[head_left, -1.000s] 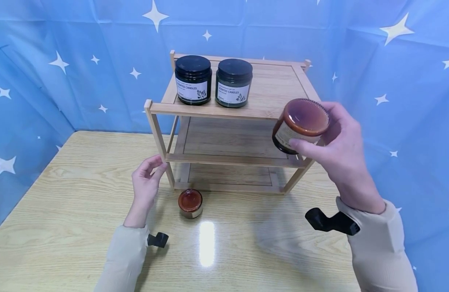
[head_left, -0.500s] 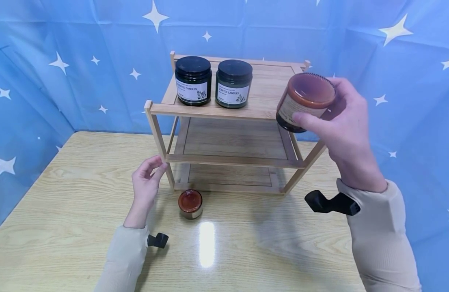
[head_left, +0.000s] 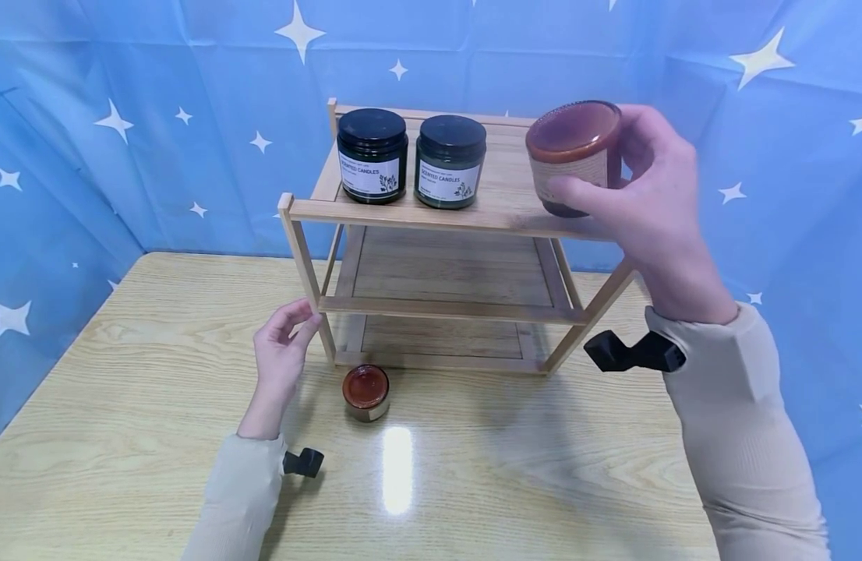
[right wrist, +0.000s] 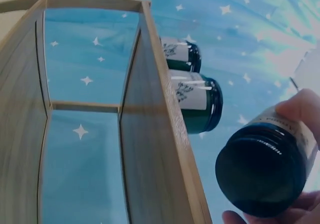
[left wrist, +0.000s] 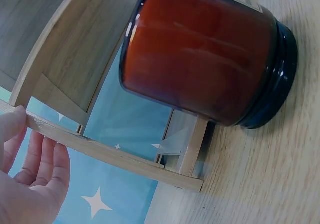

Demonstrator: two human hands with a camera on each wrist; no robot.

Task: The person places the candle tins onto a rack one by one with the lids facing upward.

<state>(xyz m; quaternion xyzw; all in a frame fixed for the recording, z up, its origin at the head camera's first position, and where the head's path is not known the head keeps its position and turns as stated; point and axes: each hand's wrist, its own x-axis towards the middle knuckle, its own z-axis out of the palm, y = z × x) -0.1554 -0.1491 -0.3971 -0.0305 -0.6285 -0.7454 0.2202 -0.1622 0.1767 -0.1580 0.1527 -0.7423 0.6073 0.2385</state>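
Note:
My right hand point(head_left: 658, 191) grips an amber candle jar point(head_left: 578, 160) over the right part of the top shelf. The jar is upside down, its dark lid point(right wrist: 260, 171) lowest and its glass base up; I cannot tell whether it touches the shelf. My left hand point(head_left: 280, 343) pinches the front left leg point(left wrist: 100, 151) of the wooden rack point(head_left: 417, 216) between thumb and fingers. Two dark scented candle jars, a left one point(head_left: 372, 156) and a right one point(head_left: 450, 161), stand side by side on the top shelf, lids on.
A second amber jar point(head_left: 365, 392) stands upside down on the wooden table point(head_left: 157, 351), before the rack's front left corner. Below the top are a middle shelf point(head_left: 445, 269) and a bottom shelf point(head_left: 438, 336). A blue starred curtain point(head_left: 192, 93) hangs behind and at both sides.
My right hand has lifted the amber jar from in front of the rack's right side to above the top shelf, lately moving it left. The left hand stays on the leg.

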